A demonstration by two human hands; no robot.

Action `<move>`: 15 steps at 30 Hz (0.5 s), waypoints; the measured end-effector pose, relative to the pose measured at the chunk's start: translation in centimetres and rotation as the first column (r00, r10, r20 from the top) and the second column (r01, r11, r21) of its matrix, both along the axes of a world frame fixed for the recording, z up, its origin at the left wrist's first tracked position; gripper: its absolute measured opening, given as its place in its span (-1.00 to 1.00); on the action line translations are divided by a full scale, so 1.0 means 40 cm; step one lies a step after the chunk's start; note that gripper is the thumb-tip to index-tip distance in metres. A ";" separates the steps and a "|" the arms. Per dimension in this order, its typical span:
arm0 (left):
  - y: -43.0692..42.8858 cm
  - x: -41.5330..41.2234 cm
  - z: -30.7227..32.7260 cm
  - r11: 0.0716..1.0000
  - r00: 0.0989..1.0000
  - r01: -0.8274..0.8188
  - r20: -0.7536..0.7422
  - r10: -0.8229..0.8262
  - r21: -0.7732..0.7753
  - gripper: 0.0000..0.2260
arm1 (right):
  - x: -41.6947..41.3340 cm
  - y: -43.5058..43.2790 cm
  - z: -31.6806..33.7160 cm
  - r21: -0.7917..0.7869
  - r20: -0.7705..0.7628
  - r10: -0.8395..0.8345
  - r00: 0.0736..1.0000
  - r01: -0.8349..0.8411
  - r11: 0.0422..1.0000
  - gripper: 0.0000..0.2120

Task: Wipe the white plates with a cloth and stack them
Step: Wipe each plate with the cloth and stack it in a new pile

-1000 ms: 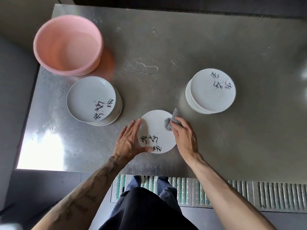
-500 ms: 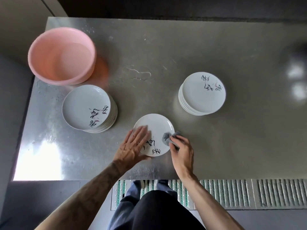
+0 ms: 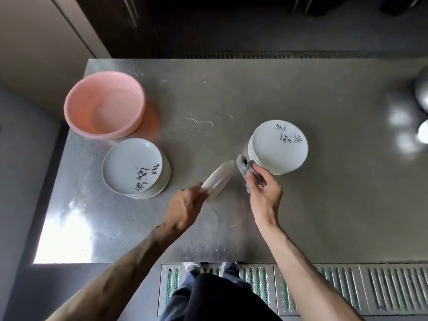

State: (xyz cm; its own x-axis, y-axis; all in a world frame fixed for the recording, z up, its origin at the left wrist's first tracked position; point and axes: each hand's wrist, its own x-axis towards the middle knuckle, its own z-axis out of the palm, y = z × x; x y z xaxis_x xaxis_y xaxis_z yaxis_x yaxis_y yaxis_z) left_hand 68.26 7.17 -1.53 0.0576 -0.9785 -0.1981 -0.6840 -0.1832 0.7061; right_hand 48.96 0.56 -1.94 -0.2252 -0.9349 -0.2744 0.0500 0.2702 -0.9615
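My left hand (image 3: 185,208) grips a white plate (image 3: 219,177) by its near rim and holds it tilted on edge above the steel table (image 3: 254,93). To its right, my right hand (image 3: 264,193) holds a crumpled grey cloth (image 3: 246,167), just apart from the plate's far rim. A stack of white plates with black script (image 3: 279,147) stands right behind the cloth. Another stack of the same plates (image 3: 135,169) sits to the left.
A pink basin (image 3: 104,107) with water stands at the table's back left, close to the left stack. A thin water streak (image 3: 199,123) lies mid-table. A metal floor grate (image 3: 347,288) runs below the near edge, by my legs.
The plate lay flat under my left hand while my right hand wiped it. Now my left hand has lifted it and tipped it on edge, and the cloth has come off it.
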 end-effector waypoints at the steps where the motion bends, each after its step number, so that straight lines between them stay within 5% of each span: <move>1: -0.009 0.006 0.019 0.988 0.964 -0.092 -0.237 0.120 0.124 -0.58 | 0.006 -0.016 0.015 -0.007 -0.040 0.045 0.998 -0.045 0.999 -0.79; 3: -0.010 0.018 0.053 0.930 0.765 -0.131 -0.561 0.315 0.345 -0.65 | 0.016 -0.036 0.042 -0.029 -0.195 0.194 0.961 -0.204 0.979 -0.77; 6: 0.015 0.023 0.084 0.922 0.601 -0.016 -0.733 0.318 0.387 -0.71 | 0.031 -0.038 0.076 -0.118 -0.483 0.325 0.813 -0.428 0.896 -0.73; 9: 0.026 0.015 0.105 0.936 0.541 -0.022 -0.783 0.308 0.352 -0.68 | 0.067 -0.015 0.120 -0.244 -0.649 0.329 0.686 -0.597 0.765 -0.74; 12: 0.026 0.012 0.121 0.947 0.519 -0.058 -0.801 0.299 0.316 -0.69 | 0.102 0.021 0.160 -0.315 -0.762 0.383 0.522 -0.816 0.485 -0.78; 13: 0.025 0.013 0.127 0.950 0.514 -0.059 -0.806 0.292 0.306 -0.70 | 0.101 0.012 0.170 -0.332 -0.775 0.366 0.515 -0.825 0.458 -0.78; 15: 0.025 0.016 0.138 0.958 0.503 -0.051 -0.821 0.270 0.283 -0.69 | 0.089 -0.028 0.190 -0.345 -0.739 0.319 0.594 -0.739 0.579 -0.77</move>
